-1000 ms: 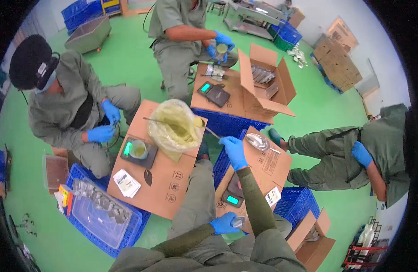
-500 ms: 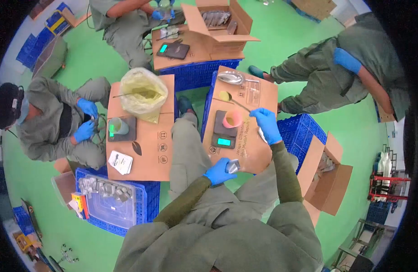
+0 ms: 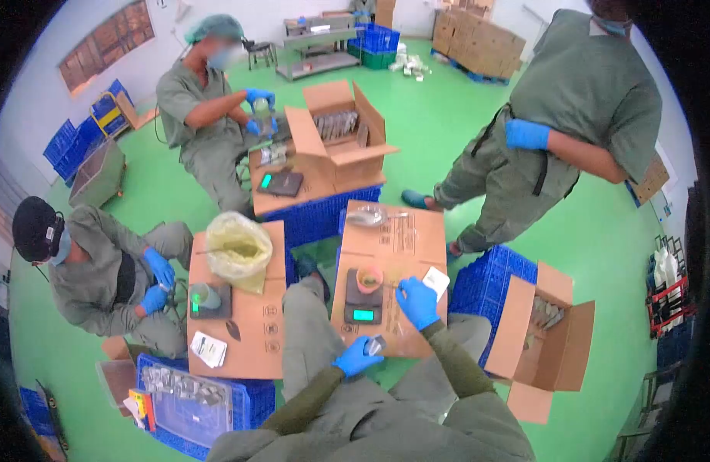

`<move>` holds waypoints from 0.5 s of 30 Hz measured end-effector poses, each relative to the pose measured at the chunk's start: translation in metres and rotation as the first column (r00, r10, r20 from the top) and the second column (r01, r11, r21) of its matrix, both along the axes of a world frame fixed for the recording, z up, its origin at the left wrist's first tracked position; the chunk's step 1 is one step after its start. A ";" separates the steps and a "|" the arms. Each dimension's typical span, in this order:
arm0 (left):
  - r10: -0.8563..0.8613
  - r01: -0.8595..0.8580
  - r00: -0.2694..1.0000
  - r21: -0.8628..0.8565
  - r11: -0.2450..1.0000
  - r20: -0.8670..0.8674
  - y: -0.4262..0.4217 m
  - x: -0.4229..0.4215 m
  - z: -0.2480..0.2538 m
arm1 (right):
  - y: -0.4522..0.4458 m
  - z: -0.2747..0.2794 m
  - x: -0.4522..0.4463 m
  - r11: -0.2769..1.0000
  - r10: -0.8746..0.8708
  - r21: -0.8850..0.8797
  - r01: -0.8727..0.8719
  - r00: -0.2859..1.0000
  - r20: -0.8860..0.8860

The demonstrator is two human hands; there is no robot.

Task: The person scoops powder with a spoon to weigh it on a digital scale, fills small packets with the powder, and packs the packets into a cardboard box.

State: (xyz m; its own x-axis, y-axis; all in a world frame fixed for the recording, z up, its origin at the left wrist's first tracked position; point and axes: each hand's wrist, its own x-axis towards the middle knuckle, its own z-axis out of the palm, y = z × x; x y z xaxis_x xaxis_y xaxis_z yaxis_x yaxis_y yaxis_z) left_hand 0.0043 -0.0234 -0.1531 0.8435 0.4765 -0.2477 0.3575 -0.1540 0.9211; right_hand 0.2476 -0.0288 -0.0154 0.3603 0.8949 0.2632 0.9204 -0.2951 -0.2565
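Observation:
My right hand [image 3: 418, 302], in a blue glove, is closed on the handle of a spoon [image 3: 389, 286]. The spoon's bowl end is at the pink cup [image 3: 367, 286], and I cannot make out the bowl itself. That cup stands on a black digital scale [image 3: 353, 315] with a lit green display. Lower down, my left hand [image 3: 357, 357] grips a small silver pouch [image 3: 375, 344] at the near edge of the cardboard [image 3: 405, 258]. White cards [image 3: 436, 282] lie just beyond my right hand.
A metal scoop [image 3: 366, 216] lies at the cardboard's far end. Left of me are a bag of yellowish powder [image 3: 239, 273], another cup [image 3: 205, 296] on a scale, and a tub of silver pouches [image 3: 193, 416]. An open carton [image 3: 551, 339] stands right. Three co-workers are around me.
The spoon, earlier holding yellowish powder beyond the pink cup, has come down to the cup with my right hand. My left hand keeps the pouch. The view has tilted upward.

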 end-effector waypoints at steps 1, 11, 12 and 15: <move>0.063 -0.059 0.995 -0.049 0.997 0.080 -0.002 -0.001 0.004 | 0.002 0.000 0.000 1.000 -0.004 -0.013 0.004 0.999 0.034; 0.057 -0.054 0.995 -0.044 0.998 0.078 0.001 -0.002 0.013 | -0.007 0.016 -0.005 0.997 0.016 0.081 -0.019 0.999 0.035; 0.059 -0.055 0.994 -0.036 0.998 0.094 0.000 -0.001 0.016 | -0.007 0.022 -0.007 0.998 0.005 0.060 -0.008 0.999 0.047; 0.070 -0.062 0.996 -0.143 0.988 0.053 0.001 0.000 0.026 | -0.001 0.029 -0.010 0.996 0.028 0.083 -0.034 0.997 0.075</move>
